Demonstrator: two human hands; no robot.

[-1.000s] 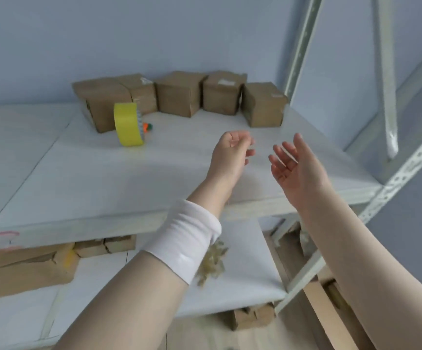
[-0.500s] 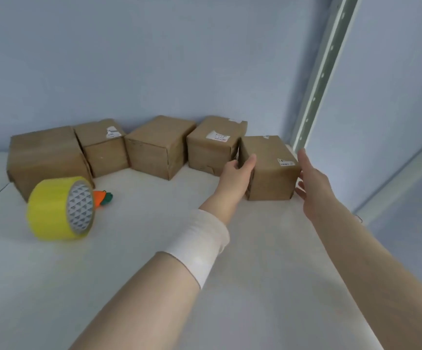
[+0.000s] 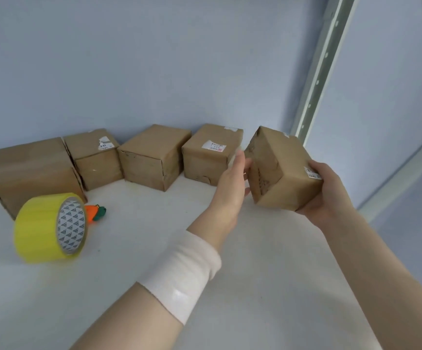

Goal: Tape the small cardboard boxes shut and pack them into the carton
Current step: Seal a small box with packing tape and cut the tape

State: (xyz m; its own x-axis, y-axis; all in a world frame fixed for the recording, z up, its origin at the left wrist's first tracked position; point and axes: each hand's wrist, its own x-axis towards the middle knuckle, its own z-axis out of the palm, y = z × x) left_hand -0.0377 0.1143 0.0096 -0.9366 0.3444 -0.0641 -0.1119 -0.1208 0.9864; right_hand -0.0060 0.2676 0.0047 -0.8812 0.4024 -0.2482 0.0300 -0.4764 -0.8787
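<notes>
One small box is being held tilted, clear of the surface.
Yellow tape roll is lying at left, in front of a row of four boxes along the wall. Left hand is pressing straight fingers against the small box's left face; right hand is gripping its right end, fingers curled underneath.

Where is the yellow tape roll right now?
Head view, lower left: the yellow tape roll rests on the white shelf, just in front of the leftmost box.
</notes>
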